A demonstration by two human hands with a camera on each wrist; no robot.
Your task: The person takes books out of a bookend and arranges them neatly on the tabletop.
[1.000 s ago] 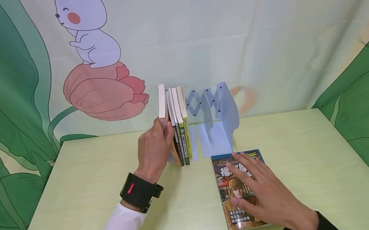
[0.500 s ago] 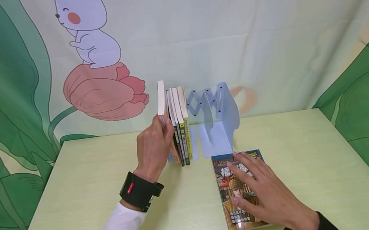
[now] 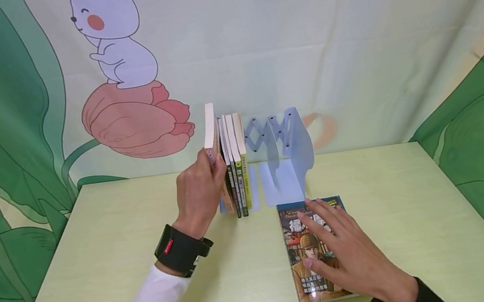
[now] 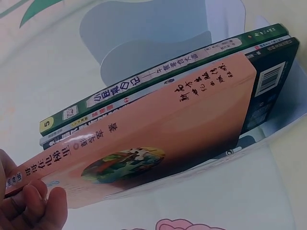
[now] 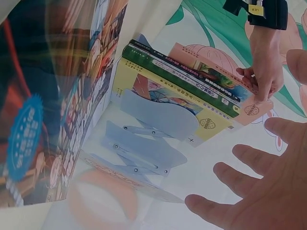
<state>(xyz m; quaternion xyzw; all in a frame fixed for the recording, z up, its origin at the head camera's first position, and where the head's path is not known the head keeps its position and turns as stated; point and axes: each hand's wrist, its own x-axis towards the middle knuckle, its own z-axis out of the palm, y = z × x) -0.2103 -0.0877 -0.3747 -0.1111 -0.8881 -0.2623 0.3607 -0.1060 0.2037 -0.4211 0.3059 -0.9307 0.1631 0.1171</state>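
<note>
My left hand [image 3: 199,194] pinches the upper end of a pink paperback book [image 4: 168,120] between thumb and fingers. That book stands at the left of a row of upright books [image 3: 240,182] and pokes up above them. In the left wrist view, its lower end lies beside a dark-covered book and green-spined ones. The row stands in a light blue expandable book rack [image 3: 293,180]. My right hand [image 3: 353,254] is spread over a glossy book [image 3: 303,262] with a man in a checked cap on its cover. In the right wrist view, its fingers [image 5: 240,184] look apart from that cover.
To the right of the row, the rack has upright blue dividers [image 5: 144,148] joined by crossed hinged strips. A pale yellow table [image 3: 119,242] bears everything. Behind it hangs a curtain [image 3: 253,39] printed with a rabbit and tulips.
My left hand has drawn the pink book slightly up and to the left, so it stands higher above the row. My right hand and the glossy book look unmoved.
</note>
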